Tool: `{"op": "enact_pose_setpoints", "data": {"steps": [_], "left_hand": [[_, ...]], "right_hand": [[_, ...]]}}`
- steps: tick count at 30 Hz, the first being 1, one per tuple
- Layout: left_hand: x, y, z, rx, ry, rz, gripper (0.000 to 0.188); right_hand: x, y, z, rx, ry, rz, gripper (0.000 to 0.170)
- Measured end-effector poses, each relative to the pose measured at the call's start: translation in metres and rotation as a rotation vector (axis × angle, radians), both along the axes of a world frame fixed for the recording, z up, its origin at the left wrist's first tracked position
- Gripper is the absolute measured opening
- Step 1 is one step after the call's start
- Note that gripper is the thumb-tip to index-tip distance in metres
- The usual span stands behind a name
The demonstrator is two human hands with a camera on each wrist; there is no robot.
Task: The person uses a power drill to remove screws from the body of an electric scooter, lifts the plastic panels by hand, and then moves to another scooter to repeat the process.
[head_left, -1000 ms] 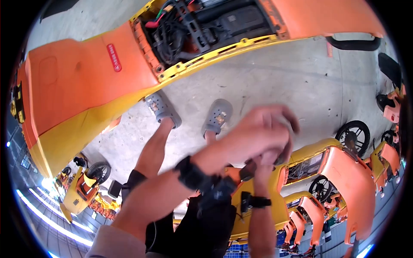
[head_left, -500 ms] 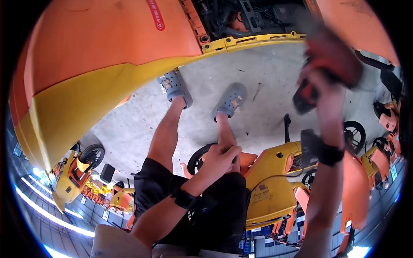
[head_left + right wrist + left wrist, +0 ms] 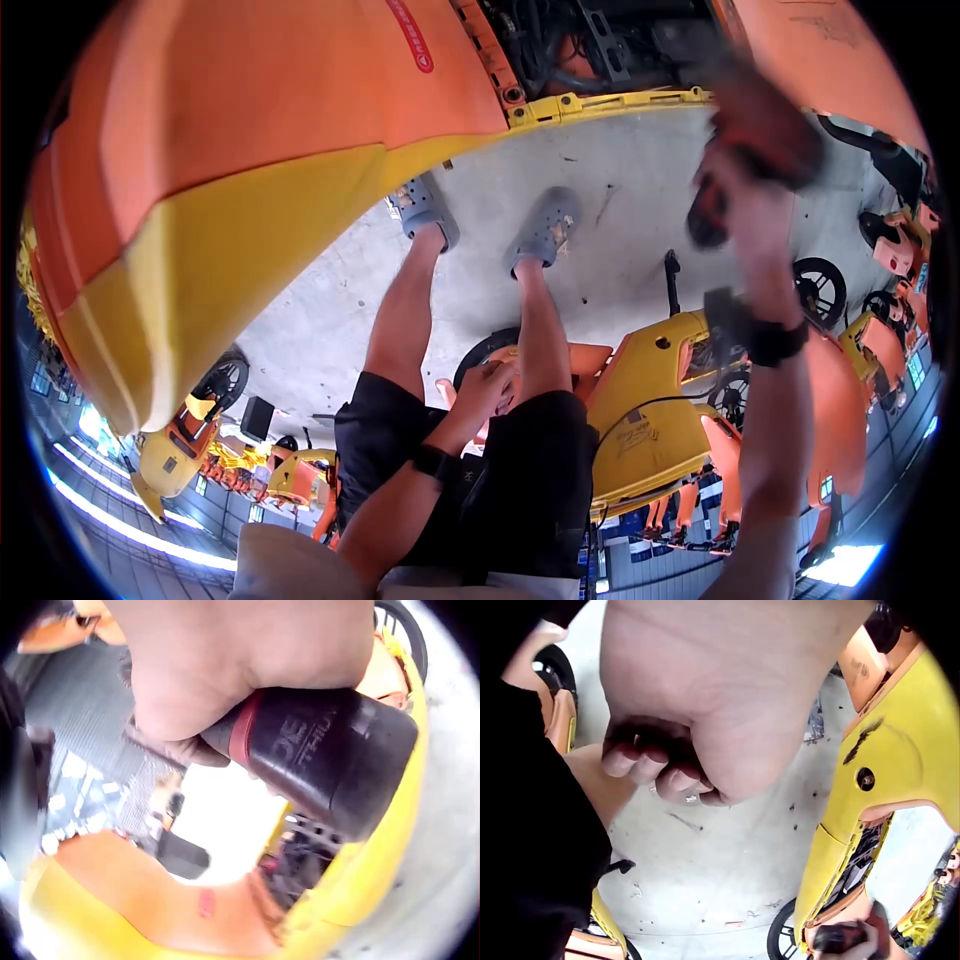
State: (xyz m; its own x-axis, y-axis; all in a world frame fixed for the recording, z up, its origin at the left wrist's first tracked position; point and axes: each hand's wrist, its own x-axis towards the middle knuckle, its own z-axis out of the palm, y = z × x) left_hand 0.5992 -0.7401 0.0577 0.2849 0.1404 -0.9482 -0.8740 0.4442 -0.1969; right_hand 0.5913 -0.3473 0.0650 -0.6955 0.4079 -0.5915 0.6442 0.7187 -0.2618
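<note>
My right hand (image 3: 752, 200) grips a red and black cordless drill (image 3: 775, 125), blurred in the head view and raised near the right end of an open compartment. In the right wrist view the drill's dark battery (image 3: 337, 761) sticks out below the palm, with part of a "lithium" label readable. That compartment (image 3: 600, 50), full of black parts and cables, lies in a large orange and yellow scooter body (image 3: 300, 110). Over my lap, my left hand (image 3: 485, 390) has its fingers (image 3: 649, 761) curled into the palm. Tiny bright bits show by its fingertips.
Behind my legs stands another yellow and orange scooter body (image 3: 640, 420) with wheels beside it. More scooters line the right side, and one yellow scooter (image 3: 175, 450) is at the left. Grey clogs (image 3: 550, 222) are on the concrete floor (image 3: 640, 200).
My hands were together one second ago and have separated. The right hand has come up on the right with the drill, while the left has drawn back over the lap. The head view has shifted.
</note>
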Motion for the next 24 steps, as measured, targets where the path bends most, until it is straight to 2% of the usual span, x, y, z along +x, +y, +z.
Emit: {"op": "enact_pose_setpoints", "data": {"steps": [2,4,5,6,8,10,11,13,15,17,18,20,22,24], "left_hand": [[-0.012,0.007,0.006,-0.009,0.03,0.012,0.033],[-0.022,0.007,0.008,0.022,0.057,0.071,0.035],[-0.029,0.004,0.003,0.006,0.116,0.036,0.036],[-0.023,0.001,0.004,-0.007,0.138,-0.004,0.036],[-0.024,-0.007,-0.004,0.024,0.138,0.133,0.037],[-0.025,-0.006,-0.003,-0.023,0.155,0.096,0.037],[-0.025,-0.006,-0.009,-0.019,0.142,0.095,0.037],[-0.021,-0.014,-0.006,-0.023,0.102,0.067,0.037],[-0.026,-0.012,-0.008,0.003,0.096,0.024,0.037],[-0.034,-0.008,-0.002,0.021,0.098,0.003,0.038],[-0.042,-0.004,-0.001,0.016,0.125,0.009,0.039],[-0.044,-0.003,-0.002,0.0,0.244,-0.029,0.04],[-0.047,-0.011,-0.01,0.072,0.169,-0.003,0.039],[-0.044,-0.01,-0.006,-0.026,0.177,-0.088,0.036]], "right_hand": [[0.015,-0.032,-0.015,-0.35,0.219,-0.773,0.036],[-0.012,-0.04,0.022,-0.472,0.386,-0.966,0.037],[-0.028,-0.035,0.035,-0.512,0.372,-1.077,0.041],[-0.022,-0.018,0.032,-0.606,0.374,-0.963,0.038],[-0.042,-0.008,0.05,-0.467,0.38,-0.887,0.026],[-0.052,-0.003,0.05,-0.539,0.65,-0.908,0.012],[-0.062,-0.01,0.053,-0.496,0.729,-0.962,0.008],[-0.016,-0.009,0.013,-0.316,0.301,-0.55,0.009],[-0.001,-0.022,-0.001,-0.358,0.157,-0.594,0.012],[-0.002,-0.04,0.002,-0.612,0.312,-1.103,0.016],[-0.02,-0.039,0.018,-0.615,0.348,-1.193,0.02],[-0.028,-0.039,0.025,-0.704,0.386,-1.237,0.018],[-0.02,-0.047,0.03,-0.711,0.4,-1.212,0.021],[-0.033,-0.053,0.035,-0.689,0.461,-1.149,0.026]]}}
